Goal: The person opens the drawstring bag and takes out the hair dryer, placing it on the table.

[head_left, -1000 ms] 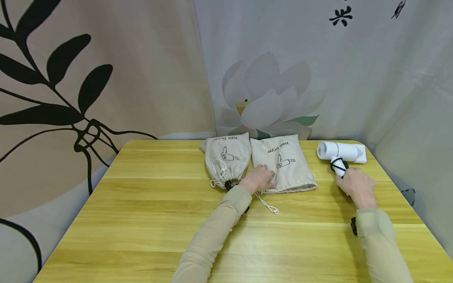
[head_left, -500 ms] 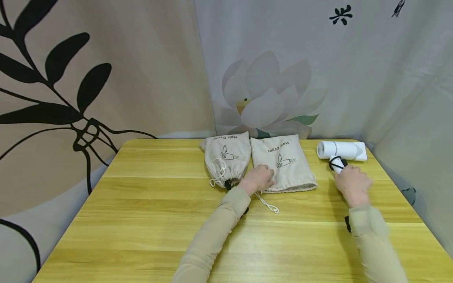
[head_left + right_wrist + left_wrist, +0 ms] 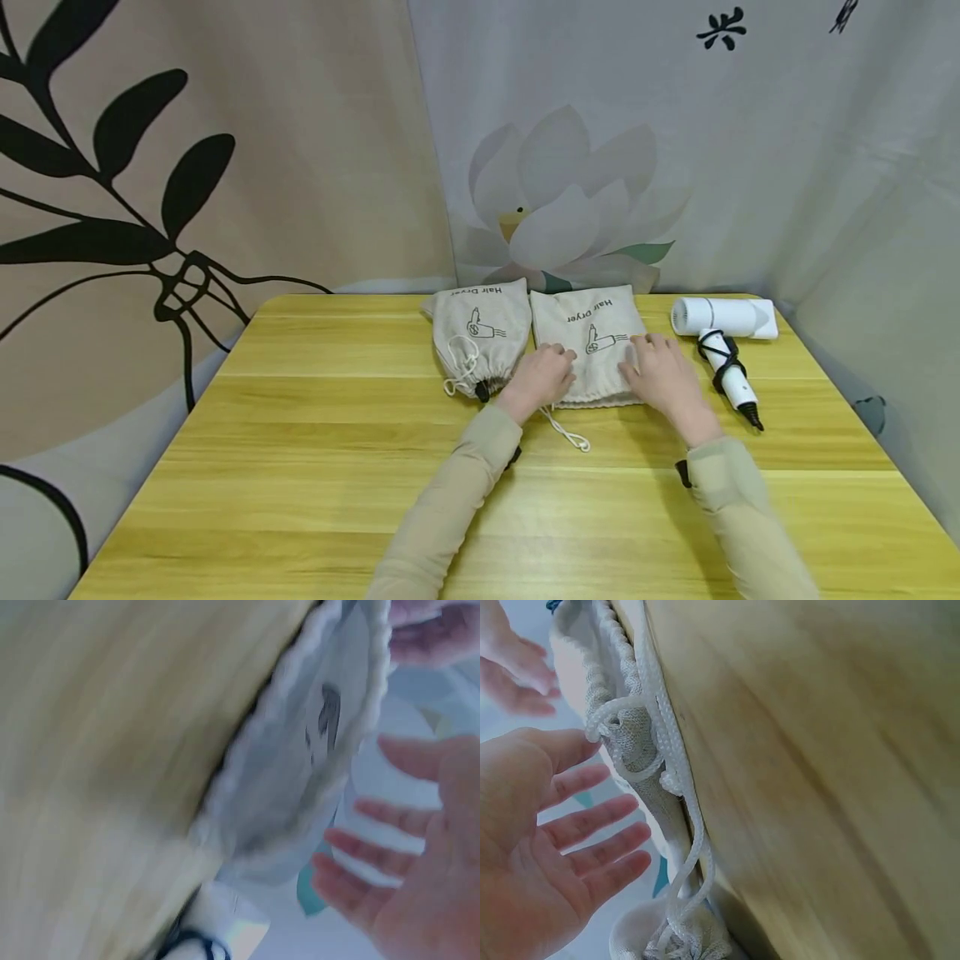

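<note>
Flat beige cloth drawstring bag (image 3: 600,375) printed "Hair Dryer" lies at yellow wooden desk (image 3: 300,500) far edge, mouth facing near edge. Left hand (image 3: 542,377) at its left side, right hand (image 3: 663,377) at its right; both spread wide, gripping nothing. Cinched beige cloth bag (image 3: 491,321) just left; white cylindrical hair dryer (image 3: 731,318) near far right corner.

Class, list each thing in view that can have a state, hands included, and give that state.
Left bag: mouth gathered in, bulging.
Right bag: mouth open.
Right bag's drawstring: loose.
Hair dryer: lying down, cord wound round its handle.
Left hand: fingers extended.
Right hand: fingers spread.
</note>
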Demonstrator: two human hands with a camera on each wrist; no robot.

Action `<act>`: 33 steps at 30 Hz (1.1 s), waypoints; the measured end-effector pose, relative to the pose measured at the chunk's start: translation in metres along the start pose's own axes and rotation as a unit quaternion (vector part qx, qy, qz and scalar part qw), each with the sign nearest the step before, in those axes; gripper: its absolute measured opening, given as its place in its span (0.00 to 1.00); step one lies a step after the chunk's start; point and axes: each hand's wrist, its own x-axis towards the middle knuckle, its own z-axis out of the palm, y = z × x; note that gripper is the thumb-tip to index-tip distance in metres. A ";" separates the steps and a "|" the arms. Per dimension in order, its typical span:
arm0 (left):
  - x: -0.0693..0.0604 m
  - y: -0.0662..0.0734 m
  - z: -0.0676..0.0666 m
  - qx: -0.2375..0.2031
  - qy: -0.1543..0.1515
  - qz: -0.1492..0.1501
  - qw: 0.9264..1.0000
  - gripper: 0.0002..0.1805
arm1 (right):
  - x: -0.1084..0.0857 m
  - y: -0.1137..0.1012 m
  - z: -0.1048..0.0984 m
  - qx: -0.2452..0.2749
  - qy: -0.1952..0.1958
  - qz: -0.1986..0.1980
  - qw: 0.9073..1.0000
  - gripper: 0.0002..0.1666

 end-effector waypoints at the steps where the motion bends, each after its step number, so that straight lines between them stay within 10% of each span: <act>1: -0.001 0.000 0.000 -0.001 0.004 0.000 1.000 0.18 | 0.001 -0.004 0.003 0.003 -0.009 -0.015 1.000 0.31; 15: -0.014 -0.025 -0.017 0.054 0.104 -0.081 0.990 0.20 | 0.005 -0.025 0.023 0.015 -0.132 -0.040 0.990 0.36; 25: -0.025 -0.049 -0.021 0.001 0.068 -0.246 0.967 0.29 | 0.005 -0.021 0.026 0.012 -0.166 -0.035 0.985 0.34; 33: -0.032 -0.057 -0.019 -0.063 0.052 -0.255 0.964 0.29 | 0.003 -0.011 0.024 0.014 -0.177 -0.024 0.984 0.36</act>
